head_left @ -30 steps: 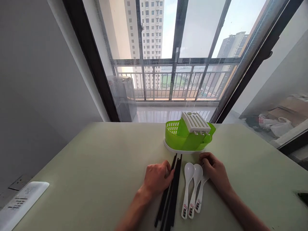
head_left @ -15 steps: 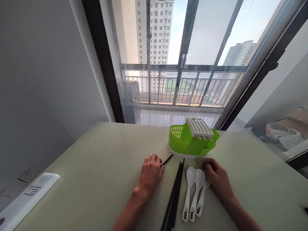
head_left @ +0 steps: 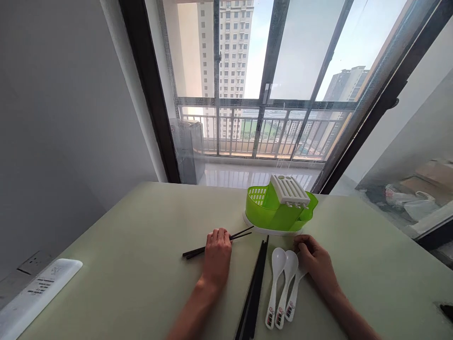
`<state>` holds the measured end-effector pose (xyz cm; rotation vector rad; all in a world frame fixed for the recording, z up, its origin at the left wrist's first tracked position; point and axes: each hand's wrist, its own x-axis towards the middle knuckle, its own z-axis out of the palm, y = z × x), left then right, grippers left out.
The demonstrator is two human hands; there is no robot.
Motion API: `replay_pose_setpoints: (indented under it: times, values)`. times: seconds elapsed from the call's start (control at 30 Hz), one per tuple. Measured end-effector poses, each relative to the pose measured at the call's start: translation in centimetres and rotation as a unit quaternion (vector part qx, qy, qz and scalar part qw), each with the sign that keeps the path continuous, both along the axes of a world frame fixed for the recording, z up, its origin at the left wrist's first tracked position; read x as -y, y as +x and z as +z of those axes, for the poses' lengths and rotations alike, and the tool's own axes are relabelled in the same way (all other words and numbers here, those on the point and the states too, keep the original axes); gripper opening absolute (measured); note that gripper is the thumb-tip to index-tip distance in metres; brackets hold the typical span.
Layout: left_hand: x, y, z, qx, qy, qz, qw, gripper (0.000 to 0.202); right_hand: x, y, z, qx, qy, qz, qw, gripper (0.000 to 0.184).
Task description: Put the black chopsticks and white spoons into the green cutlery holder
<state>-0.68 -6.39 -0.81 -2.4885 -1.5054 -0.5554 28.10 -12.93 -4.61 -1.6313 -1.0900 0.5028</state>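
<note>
My left hand [head_left: 216,257] lies on the table with its fingers curled over a pair of black chopsticks [head_left: 244,233], which stick out of it to both sides and point at the green cutlery drainer [head_left: 274,210]. A bundle of more black chopsticks [head_left: 255,288] lies to the right of that hand. Three white spoons [head_left: 279,283] lie side by side beyond the bundle. My right hand [head_left: 316,264] rests closed on the bowl end of the rightmost spoon. The drainer has a white slotted insert [head_left: 289,189] and stands on a white tray.
The pale green table [head_left: 134,274] runs to a large window [head_left: 269,75] with a balcony rail behind it. A white power strip [head_left: 33,295] lies at the table's left edge. Bags and boxes lie on the floor at the far right.
My left hand has drawn two chopsticks out of the bundle and swung them left, so they now lie across the table. My right hand has stayed on the spoons.
</note>
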Motion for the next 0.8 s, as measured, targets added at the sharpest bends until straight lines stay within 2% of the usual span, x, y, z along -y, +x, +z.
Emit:
replay_pose_setpoints:
  times: [0.2,0.4,0.53,0.6,0.7,0.8]
  values:
    - [0.4,0.3,0.1,0.027,-0.003,-0.034,0.999,0.014,0.1,-0.1,0.1,0.004,0.005,0.0,1.0,0.021]
    - [1.4,1.2,0.3,0.08,-0.02,-0.121,0.989,0.012,0.0,-0.3,0.2,0.012,0.017,0.003,1.0,0.019]
    - [2.1,1.6,0.8,0.126,-0.016,-0.161,0.979,0.013,0.3,-1.1,1.0,0.029,0.034,0.0,0.999,0.016]
    - [2.4,1.7,1.0,0.161,-0.012,-0.17,0.972,0.015,0.6,-1.6,1.8,0.072,0.071,-0.001,0.995,0.013]
    - [2.8,1.9,1.2,0.221,-0.01,-0.177,0.959,0.017,1.3,-2.3,3.2,0.155,0.142,0.051,0.976,0.012]
    - [2.9,2.0,1.4,0.281,-0.024,-0.189,0.941,0.02,2.0,-3.2,4.4,0.192,0.141,0.158,0.958,0.034]
